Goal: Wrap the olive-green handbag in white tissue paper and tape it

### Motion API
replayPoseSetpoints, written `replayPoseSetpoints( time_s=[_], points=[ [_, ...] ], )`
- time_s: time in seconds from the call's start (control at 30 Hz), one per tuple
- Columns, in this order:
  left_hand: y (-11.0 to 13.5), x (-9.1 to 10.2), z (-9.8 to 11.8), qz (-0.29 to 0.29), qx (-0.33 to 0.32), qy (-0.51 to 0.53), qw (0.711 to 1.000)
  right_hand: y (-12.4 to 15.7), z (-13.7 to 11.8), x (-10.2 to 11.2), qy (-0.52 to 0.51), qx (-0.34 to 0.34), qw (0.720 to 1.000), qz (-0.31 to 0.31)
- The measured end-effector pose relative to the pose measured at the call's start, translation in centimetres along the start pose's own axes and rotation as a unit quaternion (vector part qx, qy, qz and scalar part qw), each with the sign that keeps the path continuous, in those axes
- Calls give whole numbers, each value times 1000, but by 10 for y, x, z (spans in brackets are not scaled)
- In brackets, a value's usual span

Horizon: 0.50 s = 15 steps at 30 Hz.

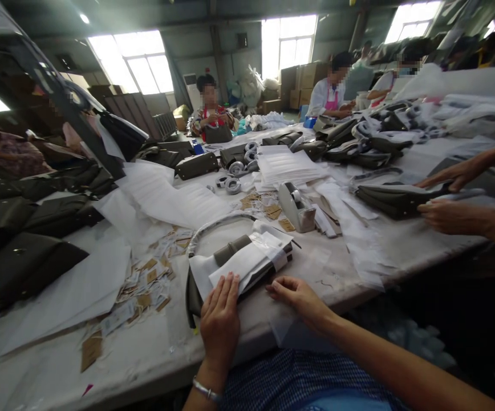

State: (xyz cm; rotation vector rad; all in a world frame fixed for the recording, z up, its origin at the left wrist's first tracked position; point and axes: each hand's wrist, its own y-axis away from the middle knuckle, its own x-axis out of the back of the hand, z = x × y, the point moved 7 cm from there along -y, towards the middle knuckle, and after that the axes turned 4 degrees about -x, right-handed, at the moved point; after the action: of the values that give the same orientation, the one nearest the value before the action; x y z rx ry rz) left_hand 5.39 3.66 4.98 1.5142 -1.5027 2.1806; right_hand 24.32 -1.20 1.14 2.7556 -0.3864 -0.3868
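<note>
Flat and straight, the fingers of the left hand [219, 317] lie side by side on the white sheet [241, 264] over the dark bag [194, 297], pressing rather than gripping, with nothing enclosed in the palm. Its back faces up, its fingertips point away from the person and slightly right, and the forearm rises from the bottom edge with a silver bracelet [206, 390] at the wrist. On the right hand [292, 294], thumb and forefinger are drawn together and the other fingers curl in behind; whether anything thin is pinched there, I cannot tell. That hand is just beside the bag's near side, its fingertips aimed left, its forearm slanting in from the lower right corner.

The bag lies at the near edge of the table [341, 279], in front of the person. Its long axis runs aslant, from the near left end by the left hand up to the far right end, where clear plastic crosses the sheet. Its wrapped handle [193, 244] arches out from the far side, away from the person. Beyond the far right end stands a grey tape dispenser [305, 220]; paper tags [145, 282] lie scattered to the left
</note>
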Motion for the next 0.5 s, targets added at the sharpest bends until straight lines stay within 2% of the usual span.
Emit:
replayPoseSetpoints(
  time_s=[0.2,0.33,0.43,0.5],
  points=[
    [-4,3,-8,0,53,-13,999,-7,-26,-26,-79,55,995,-17],
    [-3,6,-10,10,65,-36,997,-5,-38,-40,-77,74,994,-33],
    [0,7,-13,25,66,-41,997,-4,-47,-39,-5,100,994,-49],
    [2,7,-15,26,59,-35,997,-3,-54,-25,129,149,979,-45]
  ],
)
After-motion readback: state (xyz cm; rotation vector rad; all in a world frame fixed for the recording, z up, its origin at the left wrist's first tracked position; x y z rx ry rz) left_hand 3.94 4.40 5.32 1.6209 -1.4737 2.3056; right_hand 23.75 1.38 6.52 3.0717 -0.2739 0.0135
